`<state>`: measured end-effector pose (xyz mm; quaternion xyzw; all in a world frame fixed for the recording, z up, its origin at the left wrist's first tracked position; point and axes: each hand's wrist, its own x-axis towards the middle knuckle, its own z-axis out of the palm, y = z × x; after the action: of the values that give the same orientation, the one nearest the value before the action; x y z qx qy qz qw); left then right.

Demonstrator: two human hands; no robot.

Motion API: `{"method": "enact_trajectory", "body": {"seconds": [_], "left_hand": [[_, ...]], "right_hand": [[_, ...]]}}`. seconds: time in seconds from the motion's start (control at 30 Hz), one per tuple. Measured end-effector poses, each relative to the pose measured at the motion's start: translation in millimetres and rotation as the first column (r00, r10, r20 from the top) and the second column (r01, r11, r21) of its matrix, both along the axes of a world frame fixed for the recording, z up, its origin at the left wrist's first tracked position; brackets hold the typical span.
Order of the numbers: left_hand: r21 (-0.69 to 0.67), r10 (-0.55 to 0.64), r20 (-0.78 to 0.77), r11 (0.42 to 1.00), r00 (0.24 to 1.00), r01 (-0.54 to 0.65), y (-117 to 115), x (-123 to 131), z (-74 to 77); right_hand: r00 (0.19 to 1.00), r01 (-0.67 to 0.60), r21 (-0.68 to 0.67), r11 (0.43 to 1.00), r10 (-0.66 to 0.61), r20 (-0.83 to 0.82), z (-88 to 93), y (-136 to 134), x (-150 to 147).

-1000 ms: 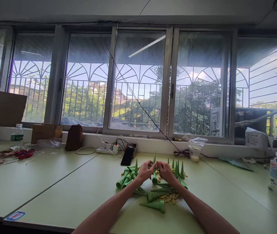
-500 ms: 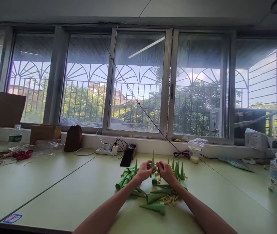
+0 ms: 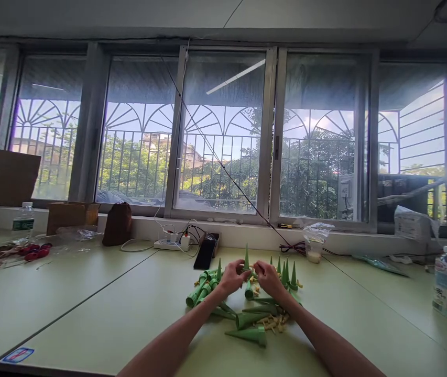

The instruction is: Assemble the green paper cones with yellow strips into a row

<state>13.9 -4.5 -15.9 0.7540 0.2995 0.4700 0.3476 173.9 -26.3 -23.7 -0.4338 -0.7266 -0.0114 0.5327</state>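
Green cone [image 3: 247, 261] pinched between left hand [image 3: 231, 278] and right hand [image 3: 269, 280].

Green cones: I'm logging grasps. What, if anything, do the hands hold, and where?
Left hand and right hand pinch an upright green cone near its wide base; exact grip too small to tell.

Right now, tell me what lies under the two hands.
Under the left hand and right hand, green cones lie tumbled on the table among small yellowish pieces. The hands cover whatever sits directly beneath them.
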Motion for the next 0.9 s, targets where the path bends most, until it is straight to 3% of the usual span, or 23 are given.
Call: {"method": "enact_trajectory", "body": {"seconds": [0.4,0.63,0.9], "left_hand": [[0.057,0.002,-0.025,0.998,1.000,-0.001,-9,-2,6.5],[0.018,0.034,0.002,0.999,0.999,-0.034,-5,1,7.5],[-0.068,0.055,0.008,0.996,0.998,-0.054,-9,-1,12.0]], "right_hand": [[0.999,0.012,0.035,0.999,-0.013,0.035,-2.7,5,2],[0.999,-0.019,-0.035,0.999,0.017,-0.040,5.3,-8,-5],[0.992,-0.126,0.006,0.992,0.126,-0.021,8.2,-11,-3]]}}
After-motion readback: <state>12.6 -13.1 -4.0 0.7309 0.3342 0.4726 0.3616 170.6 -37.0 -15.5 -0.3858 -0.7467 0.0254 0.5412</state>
